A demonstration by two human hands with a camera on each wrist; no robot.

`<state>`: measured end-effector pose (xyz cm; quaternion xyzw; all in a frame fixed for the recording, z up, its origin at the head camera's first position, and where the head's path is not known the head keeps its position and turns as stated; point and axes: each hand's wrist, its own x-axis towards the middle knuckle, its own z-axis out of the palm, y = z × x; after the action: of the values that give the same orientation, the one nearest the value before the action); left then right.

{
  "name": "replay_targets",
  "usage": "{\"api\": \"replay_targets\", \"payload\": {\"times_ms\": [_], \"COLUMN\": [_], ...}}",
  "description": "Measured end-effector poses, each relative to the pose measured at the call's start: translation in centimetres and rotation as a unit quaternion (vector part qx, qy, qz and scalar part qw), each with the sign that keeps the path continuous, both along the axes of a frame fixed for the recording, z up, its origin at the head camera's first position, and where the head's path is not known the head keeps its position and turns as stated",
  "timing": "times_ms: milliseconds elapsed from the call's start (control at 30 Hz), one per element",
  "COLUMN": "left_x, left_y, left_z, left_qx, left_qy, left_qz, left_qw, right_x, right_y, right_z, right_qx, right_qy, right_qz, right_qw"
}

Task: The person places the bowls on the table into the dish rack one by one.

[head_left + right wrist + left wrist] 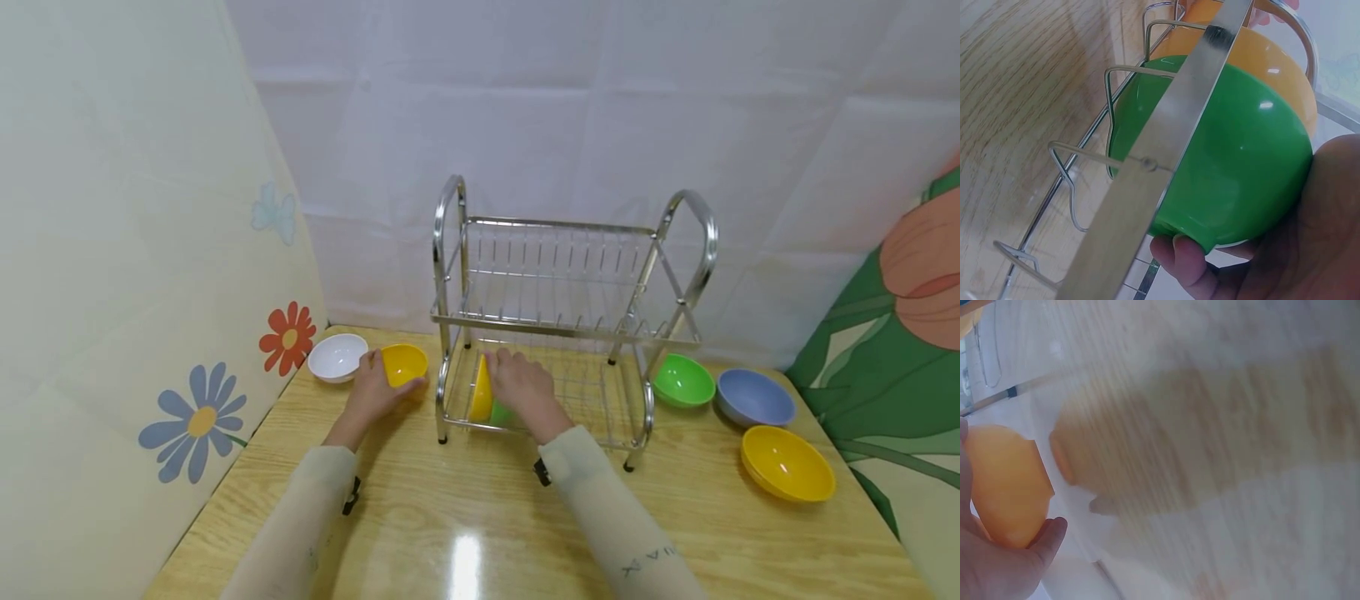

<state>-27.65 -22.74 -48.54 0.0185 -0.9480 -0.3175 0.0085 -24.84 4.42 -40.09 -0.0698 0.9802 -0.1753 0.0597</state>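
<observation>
The shiny green bowl [1241, 150] is smooth and round, with a little foot on its bottom. It stands on its side in the low part of the metal dish rack [566, 330], near the left end, just beside an upright yellow bowl [482, 393]. The right hand [525, 387] holds the green one, with fingertips at its foot. Left of the rack, the left hand [377, 389] holds a loose yellow bowl [405, 364], thumb and fingers wide around it. I cannot quite tell if that bowl touches the table. A white bowl [337, 357] sits farther left of the rack.
</observation>
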Motion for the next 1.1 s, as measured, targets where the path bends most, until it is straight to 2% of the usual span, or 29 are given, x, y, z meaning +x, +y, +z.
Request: {"api": "replay_targets", "payload": {"times_ms": [167,433,733,1100], "left_x": [0.8,2.6,5.1,7.6], "left_y": [-0.3,-1.1,-1.1,-0.1], "left_z": [0.7,2.1,3.8,5.5], "left_qx": [0.008,0.015,0.013,0.031], "left_qy": [0.018,0.040,0.091,0.114], "left_qz": [0.003,0.014,-0.001,-0.023], "left_qw": [0.9998,0.9990,0.9958,0.9927], "right_x": [0.1,0.2,0.1,0.4], "right_y": [-0.1,-0.3,0.0,0.6], "right_z": [0.1,0.2,0.3,0.8], "right_qx": [-0.004,-0.013,-0.009,-0.007], "right_qy": [0.000,-0.004,-0.006,-0.007], "right_qz": [-0.006,-0.017,-0.015,-0.020], "right_qw": [1.000,1.000,1.000,1.000]}}
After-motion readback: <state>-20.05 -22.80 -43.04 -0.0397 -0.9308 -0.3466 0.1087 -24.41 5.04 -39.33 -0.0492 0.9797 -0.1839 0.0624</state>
